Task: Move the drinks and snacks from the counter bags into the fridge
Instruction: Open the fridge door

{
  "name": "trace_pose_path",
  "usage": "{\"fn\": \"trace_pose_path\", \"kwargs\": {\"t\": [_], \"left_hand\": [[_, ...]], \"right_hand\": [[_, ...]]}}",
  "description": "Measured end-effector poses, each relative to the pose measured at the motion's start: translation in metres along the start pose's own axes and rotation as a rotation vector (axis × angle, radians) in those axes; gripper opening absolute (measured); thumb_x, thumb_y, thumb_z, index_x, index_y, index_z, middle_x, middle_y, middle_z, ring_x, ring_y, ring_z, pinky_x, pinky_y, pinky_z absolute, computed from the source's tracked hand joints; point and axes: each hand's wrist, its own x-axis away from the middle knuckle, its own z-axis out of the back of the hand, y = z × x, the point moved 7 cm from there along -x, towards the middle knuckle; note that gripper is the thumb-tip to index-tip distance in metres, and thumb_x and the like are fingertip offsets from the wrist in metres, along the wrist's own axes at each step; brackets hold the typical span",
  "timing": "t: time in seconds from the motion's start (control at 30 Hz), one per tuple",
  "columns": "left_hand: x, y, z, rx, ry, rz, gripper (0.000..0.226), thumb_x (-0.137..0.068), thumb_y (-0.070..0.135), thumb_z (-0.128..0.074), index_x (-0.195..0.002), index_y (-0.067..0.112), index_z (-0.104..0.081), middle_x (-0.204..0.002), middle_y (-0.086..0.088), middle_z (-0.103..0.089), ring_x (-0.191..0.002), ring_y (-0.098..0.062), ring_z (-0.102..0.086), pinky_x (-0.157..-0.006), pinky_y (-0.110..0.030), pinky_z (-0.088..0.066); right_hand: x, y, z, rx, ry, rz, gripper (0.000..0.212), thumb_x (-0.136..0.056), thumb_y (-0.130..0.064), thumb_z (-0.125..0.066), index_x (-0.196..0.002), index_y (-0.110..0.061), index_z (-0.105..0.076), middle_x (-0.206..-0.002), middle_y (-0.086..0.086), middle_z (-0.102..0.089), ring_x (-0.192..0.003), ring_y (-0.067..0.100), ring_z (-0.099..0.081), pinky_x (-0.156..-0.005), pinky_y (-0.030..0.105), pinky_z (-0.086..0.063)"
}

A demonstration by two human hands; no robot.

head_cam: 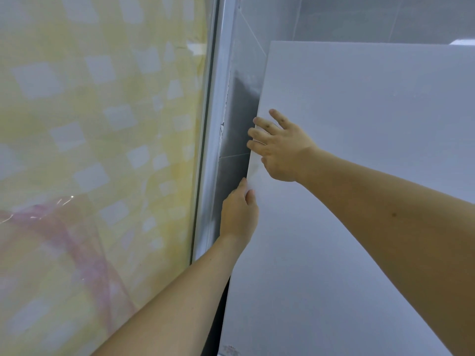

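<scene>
Grey tiled kitchen corner, and I'm only at the open-the-fridge step: my left hand point(240, 214) pinches the fridge door point(359, 176) at its left edge, lower down. Just above, my right hand point(280, 147) lies flat on that edge with fingers spread. Next I'd guess a firm pull; no drinks or snacks in sight, yellow curtain point(97, 150) off to the door's left.

Both hands point(257, 176) on fridge door point(359, 176) edge
</scene>
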Motion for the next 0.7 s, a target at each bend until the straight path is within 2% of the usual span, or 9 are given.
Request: {"fn": "trace_pose_path", "kwargs": {"t": [0.1,0.2,0.23,0.27,0.3,0.33,0.5,0.63,0.7], "left_hand": [[0.002,0.001,0.001,0.030,0.002,0.000,0.037,-0.105,0.017,-0.037,-0.136,0.022,-0.056,-0.101,-0.006,-0.066,-0.095,-0.025,-0.061,-0.084,-0.033,-0.054],[0.003,0.000,0.003,0.087,0.006,0.017,0.031,-0.106,0.017,-0.037,-0.121,0.017,-0.064,-0.090,-0.007,-0.059,-0.087,-0.025,-0.053,-0.081,-0.030,-0.045],[0.004,0.000,0.004,0.120,0.007,0.010,0.031,-0.106,0.018,-0.037,-0.116,0.019,-0.066,-0.081,-0.004,-0.056,-0.076,-0.021,-0.052,-0.060,-0.034,-0.043],[0.005,0.001,0.007,0.143,0.012,0.000,0.031,-0.106,0.017,-0.037,-0.111,0.021,-0.068,-0.072,0.004,-0.058,-0.066,-0.012,-0.053,-0.050,-0.022,-0.041],[0.007,0.002,0.011,0.150,0.014,-0.008,0.032,-0.106,0.016,-0.037,-0.106,0.023,-0.069,-0.070,0.011,-0.061,-0.062,-0.005,-0.053,-0.053,-0.010,-0.036],[0.009,0.003,0.014,0.150,0.013,-0.014,0.033,-0.106,0.015,-0.038,-0.104,0.023,-0.070,-0.072,0.014,-0.063,-0.061,-0.001,-0.052,-0.055,-0.008,-0.038],[0.023,0.013,0.030,0.188,0.000,-0.011,0.032,-0.106,0.015,-0.044,-0.109,0.028,-0.072,-0.090,0.004,-0.074,-0.079,-0.010,-0.065,-0.067,-0.018,-0.051],[0.041,0.022,0.042,0.225,-0.017,0.029,0.028,-0.105,0.018,-0.048,-0.099,0.029,-0.073,-0.093,0.005,-0.076,-0.085,-0.014,-0.070,-0.075,-0.025,-0.055],[0.051,0.026,0.050,0.203,-0.007,0.053,0.024,-0.104,0.021,-0.050,-0.093,0.028,-0.070,-0.090,0.005,-0.073,-0.080,-0.006,-0.068,-0.070,-0.020,-0.053]], "right_hand": [[0.001,0.000,0.001,-0.009,-0.001,-0.004,0.055,-0.102,-0.032,-0.024,-0.156,-0.023,-0.012,-0.163,0.001,-0.005,-0.150,0.027,0.007,-0.119,0.051,0.010],[0.003,0.001,0.007,-0.045,0.013,-0.007,0.054,-0.102,-0.031,-0.023,-0.155,-0.024,-0.014,-0.162,0.000,-0.007,-0.150,0.026,0.007,-0.120,0.052,0.010],[0.004,0.002,0.009,-0.057,0.027,-0.006,0.054,-0.102,-0.030,-0.023,-0.155,-0.024,-0.014,-0.162,-0.001,-0.007,-0.150,0.025,0.007,-0.119,0.052,0.010],[0.006,0.003,0.011,-0.067,0.045,-0.007,0.053,-0.102,-0.028,-0.022,-0.154,-0.024,-0.015,-0.161,-0.001,-0.008,-0.150,0.024,0.007,-0.120,0.052,0.010],[0.009,0.003,0.014,-0.075,0.064,-0.008,0.052,-0.102,-0.027,-0.022,-0.154,-0.025,-0.015,-0.160,-0.002,-0.008,-0.150,0.024,0.007,-0.120,0.052,0.009],[0.012,0.003,0.016,-0.084,0.078,-0.012,0.052,-0.102,-0.027,-0.022,-0.153,-0.025,-0.015,-0.160,-0.002,-0.009,-0.150,0.023,0.007,-0.120,0.051,0.009],[0.029,-0.002,0.034,-0.120,0.096,-0.029,0.053,-0.102,-0.028,-0.020,-0.155,-0.023,-0.012,-0.161,-0.001,-0.004,-0.150,0.023,0.011,-0.119,0.052,0.010],[0.048,-0.003,0.051,-0.134,0.105,-0.034,0.055,-0.102,-0.027,-0.021,-0.155,-0.024,-0.008,-0.163,-0.002,0.000,-0.150,0.023,0.013,-0.119,0.051,0.011],[0.059,-0.004,0.061,-0.136,0.117,-0.028,0.055,-0.103,-0.027,-0.021,-0.156,-0.023,-0.007,-0.163,-0.002,0.001,-0.150,0.023,0.014,-0.119,0.051,0.011]]}}
